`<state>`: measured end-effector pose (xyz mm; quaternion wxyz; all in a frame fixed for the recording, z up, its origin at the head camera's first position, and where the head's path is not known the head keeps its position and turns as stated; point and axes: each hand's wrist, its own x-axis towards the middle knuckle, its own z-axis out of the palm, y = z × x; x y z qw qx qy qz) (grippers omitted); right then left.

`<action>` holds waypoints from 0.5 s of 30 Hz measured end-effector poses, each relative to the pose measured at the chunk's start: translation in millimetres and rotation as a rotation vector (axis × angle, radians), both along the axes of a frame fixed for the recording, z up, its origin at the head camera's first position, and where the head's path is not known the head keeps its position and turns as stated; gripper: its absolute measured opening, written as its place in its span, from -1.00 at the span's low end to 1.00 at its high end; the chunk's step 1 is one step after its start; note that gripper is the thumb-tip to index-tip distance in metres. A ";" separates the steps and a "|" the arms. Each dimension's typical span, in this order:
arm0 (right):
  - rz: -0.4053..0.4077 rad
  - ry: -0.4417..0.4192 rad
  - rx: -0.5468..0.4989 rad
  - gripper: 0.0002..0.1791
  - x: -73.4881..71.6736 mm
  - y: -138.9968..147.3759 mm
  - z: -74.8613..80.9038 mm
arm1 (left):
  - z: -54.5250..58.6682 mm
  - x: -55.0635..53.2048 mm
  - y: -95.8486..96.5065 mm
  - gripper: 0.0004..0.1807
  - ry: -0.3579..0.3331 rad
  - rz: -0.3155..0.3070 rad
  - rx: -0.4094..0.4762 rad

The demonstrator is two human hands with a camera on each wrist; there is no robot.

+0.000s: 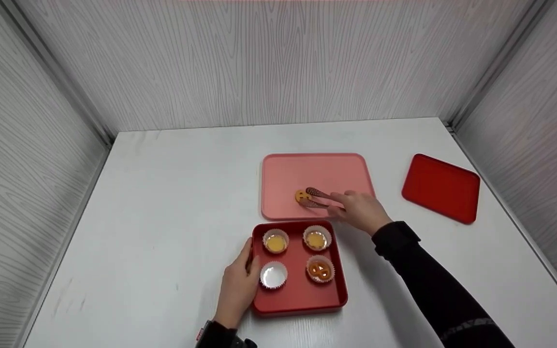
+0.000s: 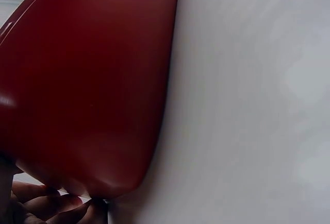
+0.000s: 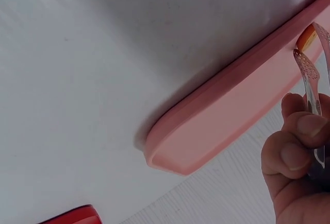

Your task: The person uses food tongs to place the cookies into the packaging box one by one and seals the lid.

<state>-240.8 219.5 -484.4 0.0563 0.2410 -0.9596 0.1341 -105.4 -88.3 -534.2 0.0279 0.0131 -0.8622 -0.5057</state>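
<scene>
In the head view my right hand (image 1: 363,210) grips a pair of metal tongs (image 1: 322,194). The perforated tips lie on either side of a small round yellow-brown cookie (image 1: 301,195) on the pink tray (image 1: 283,169); whether they pinch it I cannot tell. My left hand (image 1: 240,285) holds the left wall of a red box (image 1: 290,305), thumb at the rim. Inside stand paper cups: two at the back with yellow pieces (image 1: 275,243), a front right one with a brown pretzel-like cookie (image 1: 320,271), and a front left cup (image 1: 273,275) showing only its pale inside.
A flat red tray (image 1: 442,188) lies at an angle on the right of the white table (image 1: 162,208). The box stands just in front of the pink tray. Pale wood-grained panels (image 1: 240,63) rise at the back and both sides.
</scene>
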 end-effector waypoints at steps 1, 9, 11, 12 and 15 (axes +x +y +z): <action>0.002 0.010 0.001 -0.60 -0.1 -1.4 -0.2 | 0.0 0.2 0.0 -0.42 -0.002 0.000 -0.001; 0.017 0.086 0.008 -0.69 0.9 -12.3 -2.1 | 0.8 0.5 0.6 -0.42 0.010 0.006 -0.012; 0.019 0.095 0.002 -0.71 0.6 -14.1 -1.3 | 0.9 0.1 0.6 -0.42 0.011 0.005 -0.012; 0.023 0.104 0.002 -0.71 0.3 -14.7 -1.3 | 1.0 0.0 0.5 -0.42 0.010 0.005 -0.013; 0.041 0.126 -0.015 -0.73 -0.3 -15.6 -1.7 | 1.3 -0.2 0.3 -0.42 0.008 0.007 -0.011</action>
